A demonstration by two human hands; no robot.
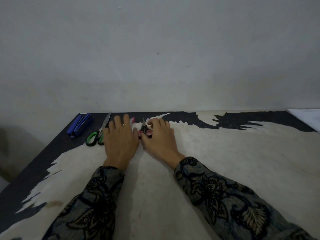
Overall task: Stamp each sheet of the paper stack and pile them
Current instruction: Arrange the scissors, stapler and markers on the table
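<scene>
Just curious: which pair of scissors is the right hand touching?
The small red-handled scissors, under the right hand; the larger green-handled scissors lie beside the left hand.

We could see only a corner of the white paper (306, 116) at the right edge – the rest was cut off. The left hand (120, 137) covered part of the green-handled scissors (97, 134) and most of a pink-tipped item (132, 120) we could not identify. The right hand (159, 135) hid much of the small red-handled scissors (145, 131) – whether its fingers gripped them, we could not tell.

Worn black table (199, 179): blue stapler (79, 125), green-handled scissors (97, 135), pink-handled scissors (145, 131), white paper (306, 116) far right.
</scene>
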